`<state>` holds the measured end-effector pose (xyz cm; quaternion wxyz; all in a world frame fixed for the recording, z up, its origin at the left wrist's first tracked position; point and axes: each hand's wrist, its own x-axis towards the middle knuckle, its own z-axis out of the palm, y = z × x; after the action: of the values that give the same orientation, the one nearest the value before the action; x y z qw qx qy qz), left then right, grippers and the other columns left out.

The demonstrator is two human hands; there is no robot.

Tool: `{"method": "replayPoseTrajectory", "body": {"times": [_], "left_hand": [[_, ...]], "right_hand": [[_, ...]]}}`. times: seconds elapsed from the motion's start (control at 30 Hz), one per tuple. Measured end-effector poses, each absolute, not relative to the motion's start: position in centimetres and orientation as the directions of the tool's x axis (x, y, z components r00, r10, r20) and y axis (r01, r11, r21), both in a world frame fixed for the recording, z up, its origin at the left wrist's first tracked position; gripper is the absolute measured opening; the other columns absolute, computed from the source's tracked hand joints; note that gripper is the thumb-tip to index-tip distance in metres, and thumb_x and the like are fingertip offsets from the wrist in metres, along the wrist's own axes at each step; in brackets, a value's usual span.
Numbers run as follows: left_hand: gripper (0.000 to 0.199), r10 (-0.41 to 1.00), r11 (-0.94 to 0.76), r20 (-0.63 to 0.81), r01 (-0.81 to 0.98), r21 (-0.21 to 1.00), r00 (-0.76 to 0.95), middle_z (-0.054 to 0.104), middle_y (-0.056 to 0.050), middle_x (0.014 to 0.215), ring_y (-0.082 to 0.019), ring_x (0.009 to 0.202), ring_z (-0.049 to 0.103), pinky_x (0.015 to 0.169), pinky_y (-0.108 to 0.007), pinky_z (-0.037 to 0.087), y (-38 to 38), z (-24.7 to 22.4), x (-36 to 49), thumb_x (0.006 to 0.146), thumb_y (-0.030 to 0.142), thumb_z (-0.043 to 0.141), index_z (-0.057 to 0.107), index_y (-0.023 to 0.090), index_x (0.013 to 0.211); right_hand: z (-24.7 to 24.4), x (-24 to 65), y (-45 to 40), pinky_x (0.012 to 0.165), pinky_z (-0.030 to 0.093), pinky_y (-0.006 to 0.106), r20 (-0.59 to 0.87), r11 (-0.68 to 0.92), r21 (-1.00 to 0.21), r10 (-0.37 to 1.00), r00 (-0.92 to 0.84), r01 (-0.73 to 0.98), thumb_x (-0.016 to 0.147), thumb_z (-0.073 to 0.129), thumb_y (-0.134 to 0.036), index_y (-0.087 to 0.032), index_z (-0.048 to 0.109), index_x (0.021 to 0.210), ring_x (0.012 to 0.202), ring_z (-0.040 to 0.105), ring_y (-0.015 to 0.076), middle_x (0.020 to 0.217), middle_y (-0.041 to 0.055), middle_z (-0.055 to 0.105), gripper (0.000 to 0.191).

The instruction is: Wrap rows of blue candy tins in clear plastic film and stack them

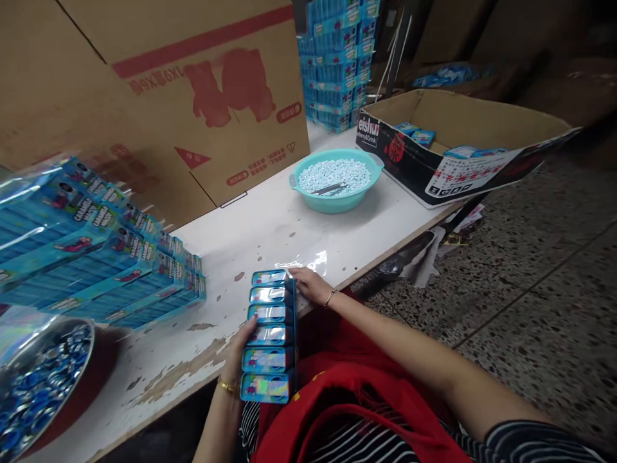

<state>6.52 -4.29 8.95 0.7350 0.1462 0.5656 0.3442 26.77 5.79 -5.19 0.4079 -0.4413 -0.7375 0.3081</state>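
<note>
A tray of several small blue packs [268, 334] lies lengthwise at the table's front edge, tilted along my body. My left hand [241, 344] wraps around its left side, thumb on top of the packs. At the far right corner of the tray, my right hand [311, 284] touches the rim with its fingertips; whether it pinches anything there is too small to tell. Beyond, a turquoise bowl [332, 202] holds pale blue candies and a dark utensil [329, 189].
Stacked blue boxes [135, 257] stand at left, behind a red bowl [91, 373] of blue-and-silver pieces. A large carton [168, 116] stands behind. Far back rises another blue stack [332, 71], beside an open box [400, 151] with blue packs.
</note>
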Motion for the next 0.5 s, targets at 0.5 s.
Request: {"method": "replayPoseTrajectory", "body": {"times": [0.5], "left_hand": [[0.045, 0.659, 0.748, -0.731, -0.253, 0.614, 0.174, 0.073, -0.013, 0.089, -0.024, 0.075, 0.071, 0.071, -0.033, 0.058, -2.2, 9.2, 9.8, 0.083, 0.038, 0.062, 0.059, 0.009, 0.117]], "right_hand": [[-0.6, 29.3, 8.6, 0.082, 0.047, 0.028, 0.221, 0.234, -0.967, 0.967, -0.126, 0.097, 0.081, 0.057, -0.014, -0.016, 0.071, 0.082, 0.084, 0.062, 0.0155, 0.085, 0.0028, 0.07, 0.014]]}}
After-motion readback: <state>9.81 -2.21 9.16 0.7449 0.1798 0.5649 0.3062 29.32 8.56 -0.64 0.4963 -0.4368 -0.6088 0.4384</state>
